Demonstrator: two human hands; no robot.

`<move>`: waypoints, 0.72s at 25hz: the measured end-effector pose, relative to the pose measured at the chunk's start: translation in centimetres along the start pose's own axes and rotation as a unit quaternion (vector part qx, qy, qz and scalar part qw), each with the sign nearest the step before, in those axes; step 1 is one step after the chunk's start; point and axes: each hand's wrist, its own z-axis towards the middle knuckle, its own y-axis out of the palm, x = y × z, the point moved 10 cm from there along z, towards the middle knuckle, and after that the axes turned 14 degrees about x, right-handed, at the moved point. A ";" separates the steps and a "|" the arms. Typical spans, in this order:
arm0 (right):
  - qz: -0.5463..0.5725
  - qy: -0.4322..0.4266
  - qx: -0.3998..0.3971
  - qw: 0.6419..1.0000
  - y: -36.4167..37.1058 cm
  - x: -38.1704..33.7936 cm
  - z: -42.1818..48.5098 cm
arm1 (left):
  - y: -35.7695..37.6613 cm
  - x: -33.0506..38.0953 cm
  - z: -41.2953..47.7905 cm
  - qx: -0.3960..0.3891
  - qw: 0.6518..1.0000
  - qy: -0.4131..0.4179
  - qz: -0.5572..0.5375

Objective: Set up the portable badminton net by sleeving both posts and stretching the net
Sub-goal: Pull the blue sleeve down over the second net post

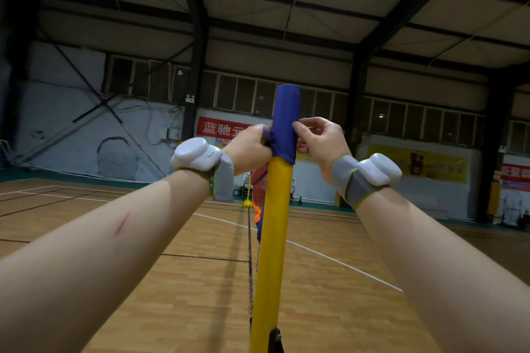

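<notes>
Post [272, 238] stood upright, long axis running from bottom centre of frame up to mid-frame, tilted slightly right at the top. Blue sleeve [285, 123] capped only the top end. Its hem sat just under both hands, with bare yellow post below it all the way down.

Left hand [251, 149] was on the sleeve's left side, fingers curled round a bunch of fabric. Right hand [321, 140] was on the right side, thumb and forefinger pinching the sleeve edge, other fingers loosely curled and holding nothing. Hands were roughly level, one each side of the post, neither clearly nearer.

My read: next pull goes straight down along the post axis, both sides together, or the fabric bunches and jams.

Net [251, 252] hung as a thin dark edge-on line just left of the post, running away to a far yellow post [248, 195] at mid-frame. Couldn't tell how taut it was.

Surface: wood court floor [186, 281] with painted lines. Room: dim indoor hall, dark steel beams across the upper frame, red banner [220, 127] on the back wall left of centre. White wrist units [198, 153] on both arms.
</notes>
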 end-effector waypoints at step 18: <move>-0.154 -0.162 -0.040 0.974 1.1 -0.8 -0.8 | -0.7 0.7 0.9 0.107 0.990 0.064 -0.063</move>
